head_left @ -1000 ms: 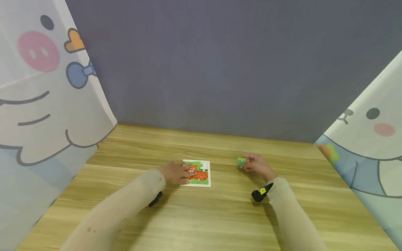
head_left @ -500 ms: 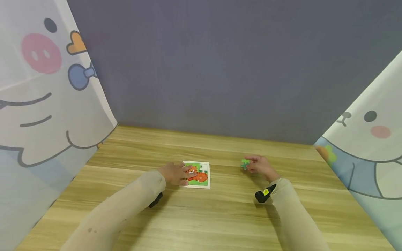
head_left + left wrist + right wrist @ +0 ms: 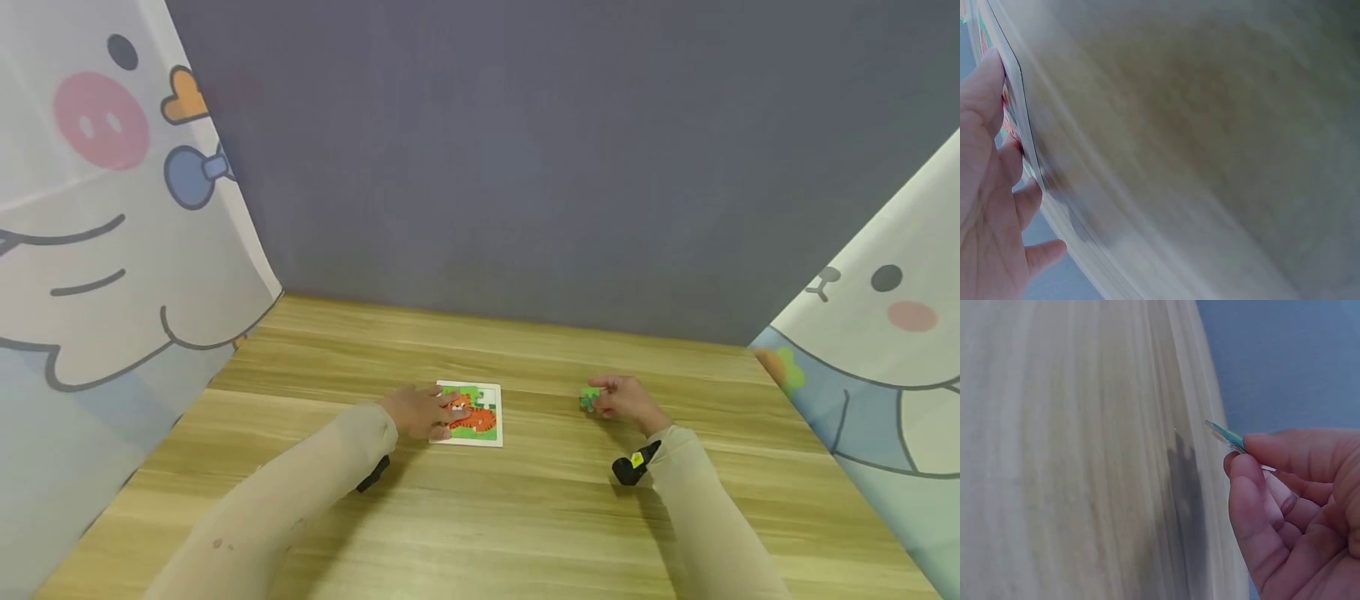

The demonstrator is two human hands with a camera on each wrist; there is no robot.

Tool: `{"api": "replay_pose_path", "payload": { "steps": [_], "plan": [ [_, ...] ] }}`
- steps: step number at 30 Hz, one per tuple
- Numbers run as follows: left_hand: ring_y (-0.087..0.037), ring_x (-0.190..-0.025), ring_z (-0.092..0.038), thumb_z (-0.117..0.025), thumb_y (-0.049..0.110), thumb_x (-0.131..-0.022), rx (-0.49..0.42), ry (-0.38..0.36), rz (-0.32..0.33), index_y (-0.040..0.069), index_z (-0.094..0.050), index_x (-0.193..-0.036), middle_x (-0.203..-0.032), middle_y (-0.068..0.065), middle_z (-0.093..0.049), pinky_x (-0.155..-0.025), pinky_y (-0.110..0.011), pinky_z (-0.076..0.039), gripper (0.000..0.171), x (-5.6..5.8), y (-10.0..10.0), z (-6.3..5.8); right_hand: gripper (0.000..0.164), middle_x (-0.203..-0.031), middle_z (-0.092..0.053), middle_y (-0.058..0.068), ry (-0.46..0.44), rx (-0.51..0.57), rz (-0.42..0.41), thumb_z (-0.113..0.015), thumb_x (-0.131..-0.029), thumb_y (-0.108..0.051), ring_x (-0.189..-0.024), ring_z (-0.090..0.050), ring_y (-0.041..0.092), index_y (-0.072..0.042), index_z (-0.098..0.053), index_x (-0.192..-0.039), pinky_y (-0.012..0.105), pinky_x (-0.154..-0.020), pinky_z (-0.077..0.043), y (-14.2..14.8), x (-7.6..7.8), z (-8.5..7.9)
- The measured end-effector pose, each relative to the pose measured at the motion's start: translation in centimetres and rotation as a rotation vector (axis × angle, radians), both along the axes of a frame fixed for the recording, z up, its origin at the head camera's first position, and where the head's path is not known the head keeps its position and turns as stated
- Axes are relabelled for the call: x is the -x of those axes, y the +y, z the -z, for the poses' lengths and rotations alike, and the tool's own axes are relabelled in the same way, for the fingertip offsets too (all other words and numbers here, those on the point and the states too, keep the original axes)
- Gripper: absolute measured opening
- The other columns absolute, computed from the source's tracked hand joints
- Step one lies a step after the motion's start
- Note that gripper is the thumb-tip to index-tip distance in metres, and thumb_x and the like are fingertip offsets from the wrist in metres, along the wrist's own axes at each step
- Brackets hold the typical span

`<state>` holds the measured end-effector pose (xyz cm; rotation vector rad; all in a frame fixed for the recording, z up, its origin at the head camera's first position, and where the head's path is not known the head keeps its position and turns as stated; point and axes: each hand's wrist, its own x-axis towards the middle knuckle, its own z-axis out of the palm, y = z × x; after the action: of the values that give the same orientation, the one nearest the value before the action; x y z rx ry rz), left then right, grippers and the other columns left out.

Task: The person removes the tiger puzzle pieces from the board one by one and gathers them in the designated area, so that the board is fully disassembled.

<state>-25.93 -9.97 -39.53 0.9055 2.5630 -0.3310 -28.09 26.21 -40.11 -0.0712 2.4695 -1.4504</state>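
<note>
One loose green jigsaw piece (image 3: 587, 399) sits pinched between thumb and finger of my right hand (image 3: 627, 403), at three o'clock from the tiger puzzle (image 3: 482, 420), well apart. My left hand (image 3: 415, 412) rests over it from nine o'clock, fingers spread, likely steadying it on the surface (image 3: 480, 517). White-bordered, it shows an orange striped tiger on green, with a white gap around one o'clock.

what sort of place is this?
Likely a screened-off tabletop booth: a yellow-brown wood-grain table, a flat dark-grey back panel, and pale sheets printed with cartoon animals on both sides.
</note>
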Motion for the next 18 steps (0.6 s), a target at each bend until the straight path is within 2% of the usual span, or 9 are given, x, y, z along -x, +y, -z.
{"api": "replay_pose_path", "payload": {
  "steps": [7,14,18],
  "plan": [
    [-0.022,-0.144,-0.02,-0.033,0.054,-0.099,0.01,-0.002,-0.002,0.039,-0.025,-0.152,-0.159,0.007,-0.017,-0.109,-0.053,-0.029,0.055,-0.11,0.04,-0.15,0.046,-0.077,-0.058,0.003,0.022,-0.1,-0.048,-0.06,-0.085,0.006,-0.067,-0.059,0.01,0.019,-0.047,-0.128,0.026,-0.063,-0.054,-0.37,-0.32,0.28],
    [-0.025,-0.144,-0.018,-0.034,0.053,-0.099,-0.029,-0.036,-0.011,0.036,-0.028,-0.151,-0.159,0.005,-0.017,-0.11,-0.056,-0.025,0.055,0.08,-0.14,-0.14,0.045,-0.076,-0.057,0.004,0.024,-0.139,-0.028,-0.059,-0.084,0.007,-0.067,-0.059,0.011,0.017,-0.05,-0.128,0.027,-0.064,-0.054,-0.58,-0.34,0.32],
    [-0.025,-0.144,-0.018,-0.034,0.054,-0.099,-0.026,-0.029,-0.007,0.037,-0.027,-0.151,-0.159,0.005,-0.017,-0.11,-0.056,-0.026,0.056,0.19,-0.1,-0.17,0.045,-0.078,-0.06,0.006,0.025,-0.155,-0.028,-0.058,-0.084,0.008,-0.067,-0.059,0.011,0.017,-0.05,-0.127,0.027,-0.062,-0.054,-0.48,-0.15,0.48]
  ]
}}
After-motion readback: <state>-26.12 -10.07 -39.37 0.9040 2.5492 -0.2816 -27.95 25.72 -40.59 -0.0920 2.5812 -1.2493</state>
